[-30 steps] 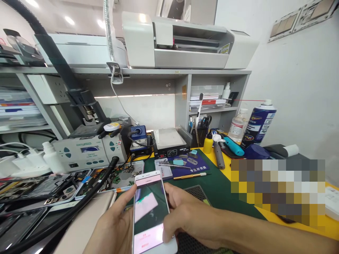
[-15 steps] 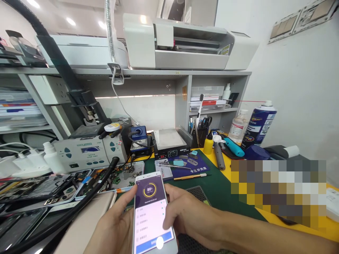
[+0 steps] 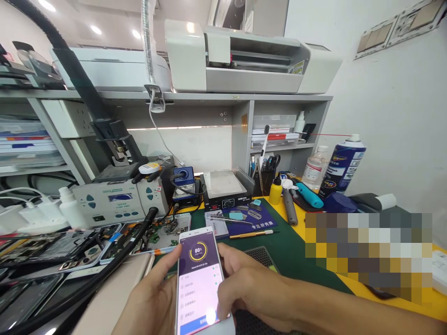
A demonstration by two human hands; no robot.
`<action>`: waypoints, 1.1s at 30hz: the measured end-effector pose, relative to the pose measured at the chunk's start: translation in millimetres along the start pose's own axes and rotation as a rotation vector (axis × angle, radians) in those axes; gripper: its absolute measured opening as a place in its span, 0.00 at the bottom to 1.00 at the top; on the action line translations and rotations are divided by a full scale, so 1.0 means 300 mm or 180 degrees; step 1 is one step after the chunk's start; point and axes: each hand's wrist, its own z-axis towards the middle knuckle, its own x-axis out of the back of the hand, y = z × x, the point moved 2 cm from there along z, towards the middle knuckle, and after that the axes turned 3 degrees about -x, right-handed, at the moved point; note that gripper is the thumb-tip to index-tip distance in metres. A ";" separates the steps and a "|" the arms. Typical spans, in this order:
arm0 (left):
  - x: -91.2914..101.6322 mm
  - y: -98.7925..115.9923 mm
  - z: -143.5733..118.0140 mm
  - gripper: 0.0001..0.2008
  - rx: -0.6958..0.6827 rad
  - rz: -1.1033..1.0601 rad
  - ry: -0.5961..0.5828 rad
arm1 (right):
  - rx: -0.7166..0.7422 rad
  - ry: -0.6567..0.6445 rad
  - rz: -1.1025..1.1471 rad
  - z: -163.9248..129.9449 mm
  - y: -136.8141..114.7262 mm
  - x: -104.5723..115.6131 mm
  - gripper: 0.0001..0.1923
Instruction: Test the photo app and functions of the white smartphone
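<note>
A white smartphone (image 3: 197, 288) is held upright in front of me with its screen lit. Its screen shows a yellow ring reading 80%, a list of lines below, and a blue bar at the bottom. My left hand (image 3: 150, 291) grips the phone's left edge, thumb along the side and the other fingers hidden behind. From the right, my right hand (image 3: 253, 284) closes on the phone's right edge. Its thumb bends over the lower right of the screen, at the blue bar; whether it touches the glass I cannot tell.
Phones and parts trays (image 3: 171, 232) crowd the left, crossed by a black hose (image 3: 118, 260). Behind stand a hot-air station (image 3: 104, 202) and a heating plate (image 3: 226, 190). Blades and tweezers lie on a blue mat (image 3: 258, 221). A spray can (image 3: 342, 165) stands right.
My right thumb has slid down the phone's screen, from the list area to the blue bar. Both hands keep their hold, and the view has shifted very slightly.
</note>
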 end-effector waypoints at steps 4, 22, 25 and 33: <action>-0.009 0.000 0.003 0.32 0.0003 -0.0368 -0.0371 | 0.0012 -0.0012 0.0016 -0.005 -0.003 -0.007 0.32; -0.044 0.023 -0.009 0.31 0.0073 -0.0541 -0.1006 | 0.0016 0.0260 0.0190 0.008 -0.004 -0.008 0.28; -0.040 0.028 -0.007 0.33 0.0011 -0.0426 -0.1027 | -0.0015 0.0244 0.0145 0.002 -0.011 -0.012 0.31; -0.010 0.036 0.019 0.28 -0.0083 -0.0360 -0.0745 | -0.0126 0.0403 0.0269 0.014 -0.006 -0.005 0.34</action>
